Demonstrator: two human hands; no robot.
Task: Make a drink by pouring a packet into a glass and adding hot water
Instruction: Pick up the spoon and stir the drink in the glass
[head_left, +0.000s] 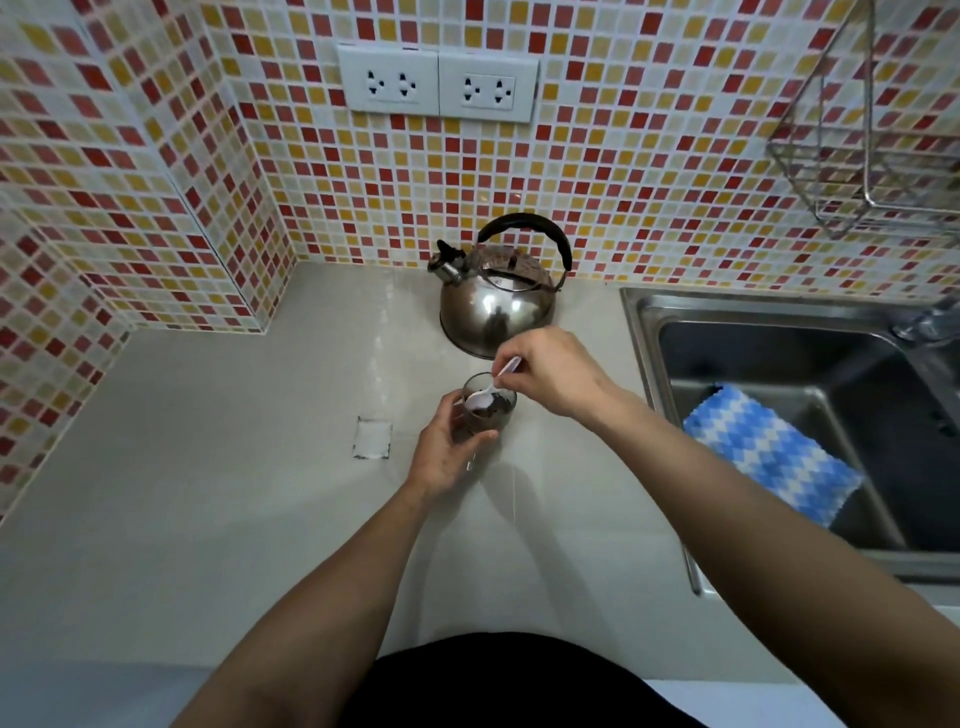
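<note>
A small clear glass (493, 415) with dark brown drink in it stands on the pale counter (208, 493) in the middle of the head view. My left hand (447, 452) is wrapped around its left side. My right hand (550, 374) pinches the handle of a white plastic spoon (485, 395), whose bowl sits at the glass's rim over the dark liquid. Just behind the glass stands a steel kettle (493, 306) with a black handle, its spout pointing left. No packet is in view.
A steel sink (779, 405) lies to the right, with a blue and white cloth (769, 457) in it. A wire rack (862, 145) hangs on the tiled wall at upper right. Two wall sockets (439, 83) sit above the kettle. A square patch (373, 437) marks the counter.
</note>
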